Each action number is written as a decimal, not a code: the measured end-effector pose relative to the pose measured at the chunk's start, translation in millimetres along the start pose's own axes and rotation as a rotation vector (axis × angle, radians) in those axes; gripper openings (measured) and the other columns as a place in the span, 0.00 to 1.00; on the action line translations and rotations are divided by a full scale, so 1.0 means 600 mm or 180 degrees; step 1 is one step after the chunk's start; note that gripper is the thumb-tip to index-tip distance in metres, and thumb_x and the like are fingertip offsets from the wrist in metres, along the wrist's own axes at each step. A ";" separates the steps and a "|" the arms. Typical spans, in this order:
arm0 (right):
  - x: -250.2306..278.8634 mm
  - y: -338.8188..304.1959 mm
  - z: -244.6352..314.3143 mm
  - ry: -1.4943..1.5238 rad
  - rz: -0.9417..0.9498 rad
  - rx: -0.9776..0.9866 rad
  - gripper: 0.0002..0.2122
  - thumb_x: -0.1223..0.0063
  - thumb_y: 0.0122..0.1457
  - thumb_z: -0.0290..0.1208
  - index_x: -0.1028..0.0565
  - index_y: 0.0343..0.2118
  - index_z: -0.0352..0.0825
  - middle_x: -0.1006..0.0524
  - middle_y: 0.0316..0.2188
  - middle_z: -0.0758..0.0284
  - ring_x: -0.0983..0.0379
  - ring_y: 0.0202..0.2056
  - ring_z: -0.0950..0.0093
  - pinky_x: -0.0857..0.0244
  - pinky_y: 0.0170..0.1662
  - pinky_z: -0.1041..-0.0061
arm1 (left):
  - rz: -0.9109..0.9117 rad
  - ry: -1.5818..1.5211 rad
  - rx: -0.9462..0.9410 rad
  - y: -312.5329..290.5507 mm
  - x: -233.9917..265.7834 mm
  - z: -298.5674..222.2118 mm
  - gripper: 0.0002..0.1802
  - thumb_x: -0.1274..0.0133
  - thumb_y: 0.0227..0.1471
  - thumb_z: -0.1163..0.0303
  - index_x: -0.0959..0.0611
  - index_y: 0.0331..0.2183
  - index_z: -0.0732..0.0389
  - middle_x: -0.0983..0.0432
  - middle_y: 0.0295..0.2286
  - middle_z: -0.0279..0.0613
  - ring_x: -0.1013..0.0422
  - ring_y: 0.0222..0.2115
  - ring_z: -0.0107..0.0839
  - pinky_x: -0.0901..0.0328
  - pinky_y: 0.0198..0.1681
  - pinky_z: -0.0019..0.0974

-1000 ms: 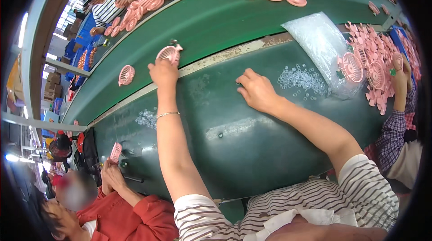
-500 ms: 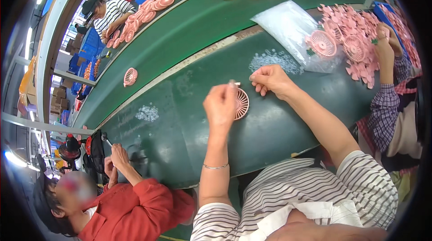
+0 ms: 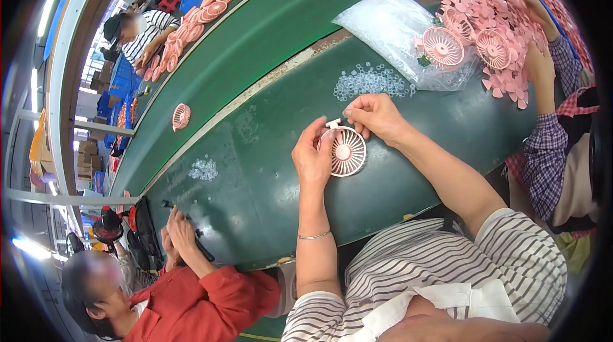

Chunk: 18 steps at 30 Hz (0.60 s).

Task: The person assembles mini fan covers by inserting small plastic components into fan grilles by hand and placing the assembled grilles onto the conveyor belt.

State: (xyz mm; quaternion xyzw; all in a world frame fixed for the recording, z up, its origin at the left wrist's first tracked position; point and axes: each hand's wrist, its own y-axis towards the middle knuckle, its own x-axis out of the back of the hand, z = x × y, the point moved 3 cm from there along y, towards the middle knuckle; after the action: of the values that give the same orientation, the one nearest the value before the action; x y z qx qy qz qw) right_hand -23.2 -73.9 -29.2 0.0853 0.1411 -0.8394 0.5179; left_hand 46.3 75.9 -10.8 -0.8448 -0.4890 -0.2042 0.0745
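Note:
A round pink fan housing (image 3: 348,152) with radial slats and a small T-shaped stem at its top is at the middle of the green table. My left hand (image 3: 312,156) grips its left rim, fingers near the stem. Close to the stem's right side, my right hand (image 3: 378,118) has thumb and forefinger pinched together; whatever is between them is too small to make out. Just beyond that hand spreads a pile of small clear rings (image 3: 370,82).
A clear plastic bag (image 3: 389,26) lies beyond the rings, beside a heap of pink fan blades (image 3: 504,55) and more housings (image 3: 443,47). Co-workers' hands work at the right and lower left. Another ring pile (image 3: 203,170) lies left. A green conveyor (image 3: 255,39) carries pink parts.
My left hand has turned, so the housing now faces up more fully with its stem showing. My right hand has come nearer to the stem. The view has shifted slightly.

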 end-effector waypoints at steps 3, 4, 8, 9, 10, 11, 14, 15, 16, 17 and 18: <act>0.003 0.004 -0.005 -0.0047 -0.0145 0.0068 0.07 0.47 0.51 0.27 0.27 0.26 0.27 0.27 0.19 0.68 0.33 0.17 0.84 0.39 0.15 0.86 | -0.0048 -0.0215 0.0078 -0.008 -0.006 0.008 0.16 0.45 0.46 0.77 0.23 0.41 0.65 0.26 0.27 0.35 0.30 0.28 0.21 0.34 0.33 0.24; 0.003 0.005 -0.005 -0.0089 -0.0196 0.0099 0.07 0.47 0.51 0.27 0.27 0.26 0.27 0.28 0.18 0.69 0.33 0.17 0.84 0.39 0.15 0.86 | -0.0058 -0.0040 -0.0304 -0.007 -0.005 0.012 0.17 0.44 0.44 0.76 0.22 0.40 0.64 0.30 0.26 0.35 0.31 0.25 0.22 0.35 0.30 0.26; 0.001 0.008 -0.015 -0.0241 -0.0307 0.0153 0.07 0.47 0.51 0.27 0.27 0.25 0.28 0.27 0.18 0.69 0.33 0.17 0.84 0.40 0.17 0.84 | 0.0058 -0.0322 -0.0220 -0.010 -0.013 0.019 0.15 0.44 0.44 0.78 0.23 0.38 0.66 0.31 0.26 0.35 0.31 0.28 0.22 0.34 0.31 0.25; -0.003 0.006 -0.013 -0.0208 -0.0282 0.0102 0.06 0.47 0.52 0.26 0.27 0.27 0.28 0.28 0.20 0.71 0.35 0.19 0.86 0.40 0.20 0.87 | 0.0074 -0.0740 -0.0075 -0.011 -0.017 0.019 0.14 0.45 0.44 0.80 0.24 0.37 0.67 0.32 0.26 0.36 0.30 0.29 0.23 0.34 0.32 0.25; -0.006 0.005 -0.016 -0.0230 -0.0275 0.0096 0.06 0.47 0.52 0.26 0.27 0.27 0.28 0.28 0.20 0.71 0.35 0.19 0.86 0.40 0.20 0.87 | 0.0087 -0.1155 0.0070 -0.013 -0.021 0.018 0.14 0.45 0.43 0.82 0.24 0.37 0.67 0.32 0.26 0.36 0.30 0.31 0.24 0.33 0.33 0.25; -0.007 0.005 -0.018 -0.0311 -0.0369 0.0269 0.05 0.47 0.52 0.26 0.27 0.27 0.28 0.27 0.20 0.71 0.35 0.19 0.86 0.40 0.21 0.87 | 0.0090 -0.1172 0.0077 -0.015 -0.024 0.011 0.14 0.45 0.43 0.82 0.24 0.37 0.67 0.32 0.26 0.36 0.30 0.31 0.24 0.33 0.33 0.25; -0.007 0.000 -0.019 -0.0419 -0.0498 0.0456 0.05 0.48 0.53 0.25 0.27 0.28 0.28 0.26 0.22 0.71 0.35 0.20 0.87 0.40 0.23 0.87 | -0.0024 -0.1085 -0.0342 -0.017 -0.025 -0.006 0.15 0.46 0.43 0.84 0.27 0.37 0.69 0.31 0.30 0.38 0.30 0.33 0.26 0.33 0.36 0.26; -0.009 -0.003 -0.014 -0.0264 -0.0482 0.0566 0.05 0.48 0.53 0.25 0.27 0.28 0.28 0.26 0.22 0.70 0.36 0.20 0.87 0.41 0.23 0.87 | 0.0070 -0.1376 -0.0272 -0.018 -0.026 -0.003 0.16 0.46 0.43 0.84 0.28 0.37 0.69 0.31 0.32 0.40 0.30 0.33 0.26 0.33 0.37 0.26; -0.010 -0.007 -0.008 -0.0107 -0.0469 0.0676 0.05 0.48 0.54 0.25 0.27 0.28 0.28 0.26 0.22 0.70 0.36 0.20 0.87 0.41 0.22 0.87 | 0.0167 -0.1665 -0.0201 -0.018 -0.028 -0.001 0.16 0.47 0.43 0.85 0.28 0.38 0.69 0.31 0.34 0.41 0.30 0.33 0.26 0.33 0.38 0.27; -0.012 -0.010 -0.004 -0.0105 -0.0476 0.0676 0.05 0.48 0.54 0.25 0.27 0.28 0.28 0.26 0.22 0.70 0.36 0.20 0.87 0.41 0.22 0.87 | 0.0175 -0.1665 -0.0200 -0.018 -0.029 -0.005 0.16 0.47 0.43 0.85 0.28 0.38 0.69 0.31 0.34 0.41 0.30 0.33 0.26 0.33 0.38 0.27; -0.013 -0.014 0.002 -0.0055 -0.0466 0.0727 0.05 0.48 0.54 0.26 0.27 0.29 0.28 0.26 0.22 0.70 0.36 0.21 0.87 0.41 0.22 0.87 | 0.0192 -0.1744 -0.0292 -0.020 -0.029 -0.013 0.16 0.47 0.44 0.85 0.29 0.38 0.70 0.31 0.35 0.43 0.30 0.34 0.26 0.33 0.40 0.27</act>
State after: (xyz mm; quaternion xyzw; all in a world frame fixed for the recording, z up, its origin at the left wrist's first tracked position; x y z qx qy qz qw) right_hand -27.1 -64.0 -24.4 0.1259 0.0460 -0.8862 0.4434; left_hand 26.1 65.5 -11.7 -0.8852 -0.4558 0.0122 -0.0928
